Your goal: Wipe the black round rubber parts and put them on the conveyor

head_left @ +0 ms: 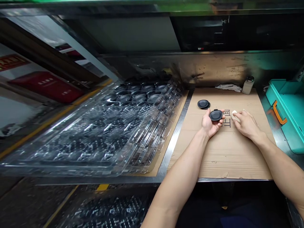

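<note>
Above the cardboard sheet [228, 152], my left hand [210, 125] grips a small black oval lidded case [216, 115], its flat face turned up toward me. My right hand [247, 123] pinches a white cloth [235, 116] between thumb and fingers, a short gap to the right of the case. Just beyond my left hand, further black oval pieces [203, 104] lie overlapping on the cardboard. Printed characters on the cardboard show between my hands.
At left, stacked clear plastic trays [95, 133] hold black oval parts in the back rows. A bottle [248, 85] and a crumpled white glove or cloth [229, 87] stand at the back. A teal toolbox [293, 126] with an orange latch is at right. A metal machine wall closes the back.
</note>
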A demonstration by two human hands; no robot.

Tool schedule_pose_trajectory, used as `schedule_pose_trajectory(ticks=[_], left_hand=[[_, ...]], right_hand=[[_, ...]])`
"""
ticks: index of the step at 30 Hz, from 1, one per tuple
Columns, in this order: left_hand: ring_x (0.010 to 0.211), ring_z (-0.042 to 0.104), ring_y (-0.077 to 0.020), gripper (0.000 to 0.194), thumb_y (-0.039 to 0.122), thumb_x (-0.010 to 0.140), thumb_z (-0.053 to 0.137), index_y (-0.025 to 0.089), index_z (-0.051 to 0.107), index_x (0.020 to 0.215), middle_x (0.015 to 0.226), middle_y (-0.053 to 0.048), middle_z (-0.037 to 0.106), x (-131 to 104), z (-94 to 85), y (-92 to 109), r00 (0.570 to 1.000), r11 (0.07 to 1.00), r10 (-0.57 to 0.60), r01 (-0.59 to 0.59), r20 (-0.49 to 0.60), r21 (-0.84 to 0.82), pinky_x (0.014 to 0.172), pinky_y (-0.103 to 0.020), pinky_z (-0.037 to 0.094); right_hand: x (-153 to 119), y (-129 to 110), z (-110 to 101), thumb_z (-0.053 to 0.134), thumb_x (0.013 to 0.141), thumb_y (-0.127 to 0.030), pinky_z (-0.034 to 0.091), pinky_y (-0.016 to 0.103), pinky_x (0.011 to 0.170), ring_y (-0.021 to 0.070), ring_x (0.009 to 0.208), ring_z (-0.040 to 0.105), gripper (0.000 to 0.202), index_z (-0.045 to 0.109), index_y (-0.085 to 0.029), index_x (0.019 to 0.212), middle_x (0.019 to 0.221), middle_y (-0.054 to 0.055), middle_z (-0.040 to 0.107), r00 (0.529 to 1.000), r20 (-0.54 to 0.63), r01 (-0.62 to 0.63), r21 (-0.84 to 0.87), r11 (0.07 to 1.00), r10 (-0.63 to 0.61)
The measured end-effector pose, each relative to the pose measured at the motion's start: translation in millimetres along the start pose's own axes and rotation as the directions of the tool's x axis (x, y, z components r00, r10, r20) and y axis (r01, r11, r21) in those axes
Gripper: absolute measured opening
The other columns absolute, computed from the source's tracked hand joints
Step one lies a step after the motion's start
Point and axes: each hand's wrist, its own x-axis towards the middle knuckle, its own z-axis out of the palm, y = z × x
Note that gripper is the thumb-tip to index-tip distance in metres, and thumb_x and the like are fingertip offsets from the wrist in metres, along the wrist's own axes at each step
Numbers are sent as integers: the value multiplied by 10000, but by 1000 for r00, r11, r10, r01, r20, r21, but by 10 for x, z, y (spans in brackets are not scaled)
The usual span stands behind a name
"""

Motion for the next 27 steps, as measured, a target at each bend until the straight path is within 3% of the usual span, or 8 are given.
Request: schedule_pose_trajectory(ticks=[5,8,10,15,19,22,25,27], left_hand=[[494,531,-136,661,528,1067,182,83,668,1120,713,-114,645,21,12,-35,998,997,59,-57,-28,55,393,-188,366],[499,521,-125,647,507,1071,190,76,664,1159,723,-115,643,24,19,-28,998,999,42,-42,-43,-1,402,-176,369],[516,523,-117,623,485,1076,195,79,659,1164,751,-121,646,25,17,-14,999,997,14,-17,-44,-73,412,-162,385],[547,535,-107,596,483,1081,214,78,651,1113,808,-140,649,26,-4,12,999,982,-20,14,-30,-187,418,-141,419],[549,536,-101,613,491,1084,212,63,652,1100,816,-146,650,12,-6,17,999,975,-41,36,-16,-219,422,-132,433],[549,544,-106,620,495,1084,211,65,655,1129,817,-146,657,8,4,17,999,976,-40,33,-28,-216,422,-140,440],[543,556,-121,641,501,1083,188,66,653,1153,799,-150,668,33,10,0,998,987,-6,-5,-66,-159,419,-162,435],[544,575,-140,649,512,1080,186,64,653,1133,788,-164,684,65,9,-29,994,996,50,-57,-102,-73,425,-184,435]], right_hand=[[57,28,-38,556,924,-345,494,486,1012,352,1185,609,496,648,-149,1370,1278,176,687,985,-130,-84,224,971,116],[55,12,-85,589,898,-367,518,471,978,328,1125,653,483,670,-192,1340,1232,123,732,986,-101,-96,311,946,134],[41,5,-86,606,875,-351,519,474,954,328,1078,664,417,716,-217,1254,1148,105,754,995,-35,-76,271,960,89],[16,16,-44,628,802,-241,484,453,996,303,1093,638,364,733,-237,1150,1176,96,713,976,96,170,228,959,-196],[8,24,-40,634,793,-228,481,455,986,304,1109,620,395,709,-249,1181,1163,93,696,969,114,189,240,952,-221],[2,28,-33,665,836,-323,492,463,969,310,1108,620,365,700,-251,1192,1166,101,687,968,124,179,270,946,-219],[11,29,-33,641,876,-351,496,471,959,308,1066,632,323,708,-241,1173,1112,105,696,981,56,166,271,948,-188],[25,17,-48,622,878,-314,499,469,948,303,1039,637,329,709,-224,1182,1098,109,707,988,-79,153,283,947,-136]])
